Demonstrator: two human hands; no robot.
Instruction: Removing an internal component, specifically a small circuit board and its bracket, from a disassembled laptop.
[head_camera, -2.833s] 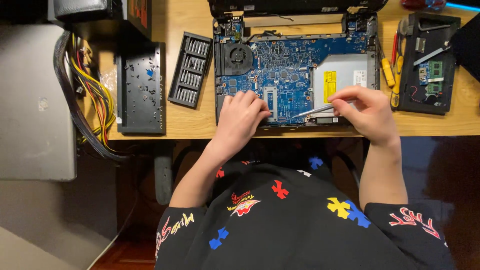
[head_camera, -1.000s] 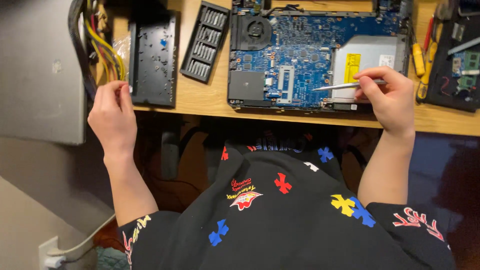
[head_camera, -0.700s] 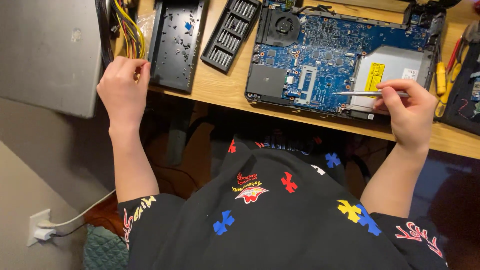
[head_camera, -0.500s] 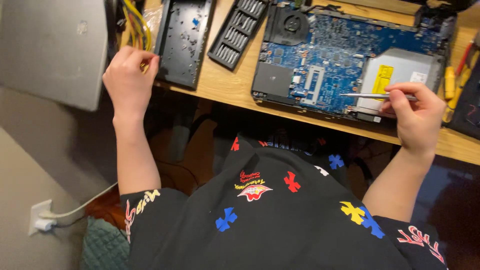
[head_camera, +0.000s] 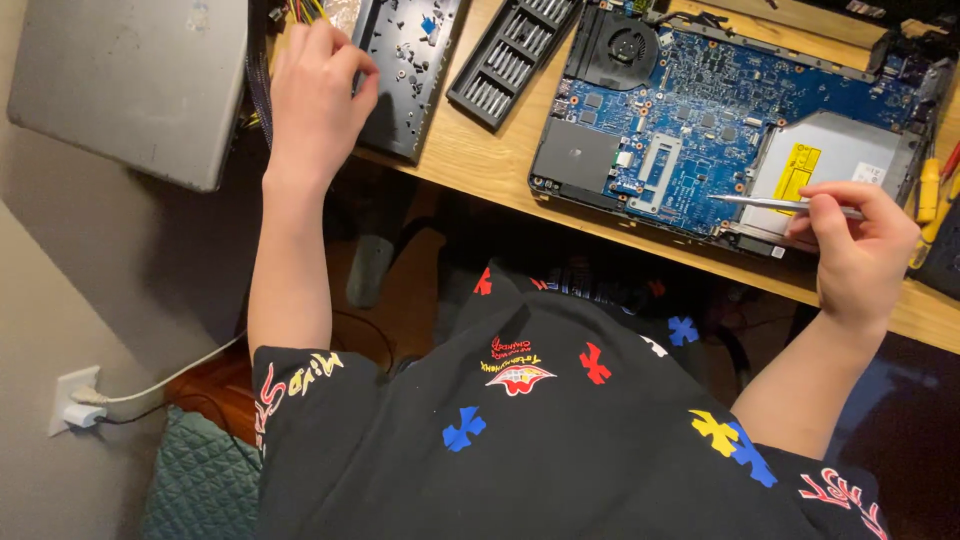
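The right hand (head_camera: 860, 245) pinches thin metal tweezers (head_camera: 775, 203) between thumb and fingers, closed firmly on them. The tweezers lie nearly level, and their tip points left over the blue board of the opened laptop (head_camera: 700, 120), beside the silver drive (head_camera: 830, 160), near the front edge of the wooden tabletop (head_camera: 480, 165). The left hand (head_camera: 315, 85) is at the left end of the tabletop, fingers curled at the edge of a black cover panel (head_camera: 410, 60); whether it grips anything, I cannot tell. A black bit tray (head_camera: 510, 55) lies between panel and laptop.
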